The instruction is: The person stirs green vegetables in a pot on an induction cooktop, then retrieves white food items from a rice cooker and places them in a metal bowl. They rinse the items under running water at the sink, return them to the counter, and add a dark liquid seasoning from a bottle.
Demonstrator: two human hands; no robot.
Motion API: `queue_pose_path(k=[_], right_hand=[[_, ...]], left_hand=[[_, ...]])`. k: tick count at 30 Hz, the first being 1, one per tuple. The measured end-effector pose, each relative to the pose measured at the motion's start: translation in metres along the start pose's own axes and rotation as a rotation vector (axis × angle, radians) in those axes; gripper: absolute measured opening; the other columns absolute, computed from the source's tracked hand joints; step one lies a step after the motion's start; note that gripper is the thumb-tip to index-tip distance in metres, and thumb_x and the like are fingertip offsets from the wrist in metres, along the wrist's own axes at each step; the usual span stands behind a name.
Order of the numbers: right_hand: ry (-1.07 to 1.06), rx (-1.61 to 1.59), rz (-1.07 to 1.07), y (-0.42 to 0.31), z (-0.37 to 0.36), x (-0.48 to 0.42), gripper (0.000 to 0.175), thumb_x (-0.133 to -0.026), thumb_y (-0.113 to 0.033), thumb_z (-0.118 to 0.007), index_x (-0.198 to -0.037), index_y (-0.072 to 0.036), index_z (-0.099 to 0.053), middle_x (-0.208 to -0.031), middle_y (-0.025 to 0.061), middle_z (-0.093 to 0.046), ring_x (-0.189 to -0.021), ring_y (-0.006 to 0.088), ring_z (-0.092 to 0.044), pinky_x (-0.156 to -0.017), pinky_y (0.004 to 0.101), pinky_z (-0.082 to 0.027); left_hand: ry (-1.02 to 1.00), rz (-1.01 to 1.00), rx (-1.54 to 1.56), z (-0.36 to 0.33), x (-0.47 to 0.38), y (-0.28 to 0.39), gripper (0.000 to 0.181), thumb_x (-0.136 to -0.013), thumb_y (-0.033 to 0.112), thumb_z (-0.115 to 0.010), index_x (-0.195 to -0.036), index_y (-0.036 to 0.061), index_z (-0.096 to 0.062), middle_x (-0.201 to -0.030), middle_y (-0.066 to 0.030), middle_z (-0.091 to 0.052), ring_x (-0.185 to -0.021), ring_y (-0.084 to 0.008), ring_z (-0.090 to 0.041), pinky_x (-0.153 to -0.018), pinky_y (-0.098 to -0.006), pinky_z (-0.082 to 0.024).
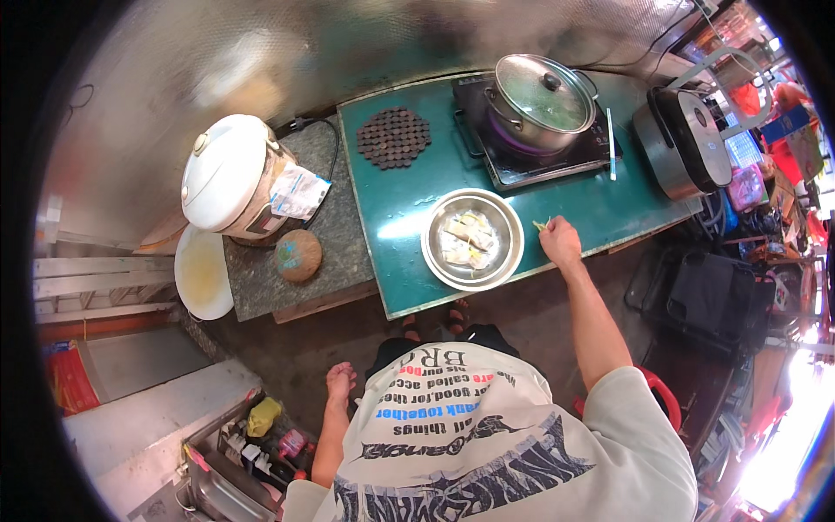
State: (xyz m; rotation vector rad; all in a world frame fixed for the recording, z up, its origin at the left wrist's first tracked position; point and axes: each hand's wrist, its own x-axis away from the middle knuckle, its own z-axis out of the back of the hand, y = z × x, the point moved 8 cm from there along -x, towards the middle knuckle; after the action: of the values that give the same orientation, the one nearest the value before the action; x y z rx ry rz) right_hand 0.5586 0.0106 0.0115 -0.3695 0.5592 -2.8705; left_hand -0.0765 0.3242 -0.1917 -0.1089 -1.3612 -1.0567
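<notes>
My right hand (561, 240) is closed on a small bunch of pale green-yellow shreds (541, 225), just over the front edge of the green table. To its left stands a steel bowl (519, 245) holding pale folded food pieces (471, 231) topped with yellowish bits. My left hand (341, 380) hangs low beside my body, off the table; its fingers are partly curled and nothing shows in it. Behind the bowl, a lidded steel pot (545, 94) sits on a black electric cooktop (509, 171); its glass lid looks steamed.
A round dark trivet (394, 138) lies on the green table (391, 280). White chopsticks (610, 143) rest on the cooktop's right side. A rice cooker (225, 173) and a brown round object (299, 256) stand left; another cooker (682, 143) stands right.
</notes>
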Motion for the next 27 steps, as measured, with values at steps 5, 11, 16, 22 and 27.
queue_pose_path(k=[5,11,16,22,27], right_hand=[[-0.071,-0.244,0.169,-0.053,0.017,0.023,0.015,-0.082,-0.018,-0.061,-0.087,-0.003,-0.064,-0.081,0.0182,-0.069,-0.080,0.0368,-0.067,-0.074,0.0431,-0.052],[-0.106,-0.115,0.355,-0.113,-0.011,0.049,0.011,-0.084,-0.016,-0.063,-0.088,-0.007,-0.068,-0.082,0.0177,-0.069,-0.082,0.0365,-0.067,-0.072,0.0450,-0.053],[-0.026,0.014,0.379,-0.127,-0.007,0.046,0.009,-0.084,-0.017,-0.065,-0.087,-0.009,-0.067,-0.086,0.0139,-0.069,-0.082,0.0336,-0.066,-0.076,0.0452,-0.050],[0.008,-0.078,0.497,-0.141,-0.004,0.034,0.004,-0.084,-0.014,-0.063,-0.085,-0.011,-0.065,-0.089,0.0115,-0.066,-0.085,0.0323,-0.063,-0.078,0.0461,-0.045],[-0.174,0.021,0.430,-0.145,-0.020,0.031,0.005,-0.084,-0.014,-0.063,-0.087,-0.012,-0.067,-0.090,0.0113,-0.069,-0.090,0.0303,-0.065,-0.079,0.0464,-0.044]], left_hand=[[0.007,0.015,-0.012,-0.003,-0.002,-0.017,0.024,-0.093,0.012,-0.055,-0.115,0.0092,-0.064,-0.102,-0.0038,-0.068,-0.084,-0.0152,-0.066,-0.066,-0.0304,-0.052],[-0.011,0.021,-0.002,-0.006,-0.009,-0.024,0.024,-0.093,0.012,-0.054,-0.115,0.0087,-0.063,-0.102,-0.0029,-0.067,-0.085,-0.0138,-0.065,-0.066,-0.0304,-0.052],[0.006,-0.006,-0.010,-0.009,0.004,-0.003,0.024,-0.094,0.013,-0.053,-0.115,0.0088,-0.062,-0.099,-0.0009,-0.066,-0.082,-0.0122,-0.063,-0.065,-0.0297,-0.050],[-0.026,0.012,0.041,-0.001,-0.012,-0.034,0.024,-0.093,0.011,-0.053,-0.114,0.0083,-0.062,-0.095,-0.0002,-0.066,-0.080,-0.0119,-0.063,-0.063,-0.0286,-0.050],[-0.012,0.018,0.081,-0.003,-0.018,-0.041,0.023,-0.091,0.007,-0.054,-0.113,0.0064,-0.061,-0.091,-0.0023,-0.065,-0.074,-0.0134,-0.062,-0.058,-0.0289,-0.050]])
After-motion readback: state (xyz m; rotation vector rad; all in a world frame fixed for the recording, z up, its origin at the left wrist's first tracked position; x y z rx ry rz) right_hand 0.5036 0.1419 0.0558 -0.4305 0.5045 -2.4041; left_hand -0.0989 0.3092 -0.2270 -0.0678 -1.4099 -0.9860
